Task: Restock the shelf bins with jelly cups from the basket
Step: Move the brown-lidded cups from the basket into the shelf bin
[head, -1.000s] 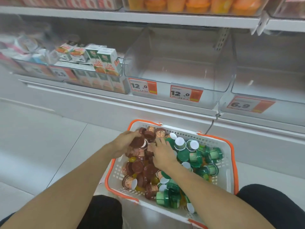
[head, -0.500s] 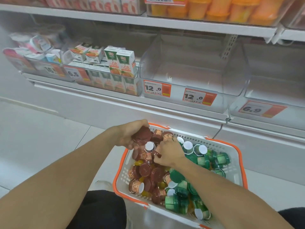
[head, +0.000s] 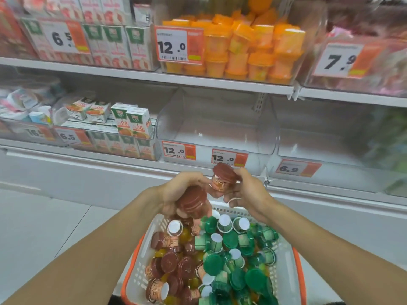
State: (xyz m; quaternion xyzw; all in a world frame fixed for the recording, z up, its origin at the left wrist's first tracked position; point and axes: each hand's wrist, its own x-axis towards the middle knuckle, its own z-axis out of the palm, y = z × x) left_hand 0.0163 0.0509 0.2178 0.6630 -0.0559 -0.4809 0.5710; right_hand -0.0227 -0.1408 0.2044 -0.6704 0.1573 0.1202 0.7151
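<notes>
The basket [head: 284, 269] sits in front of and below the shelf; jelly cups [head: 211, 258] lie inside it. Both hands, left hand [head: 176, 194] beside right hand [head: 246, 192], are above its far rim, before the clear bin [head: 218, 128]

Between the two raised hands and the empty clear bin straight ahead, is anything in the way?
Head view: nothing blocks it. Past the left hand and right hand, each gripping brown jelly cups, only the bin front's two 12.0 price tags stand.
</notes>
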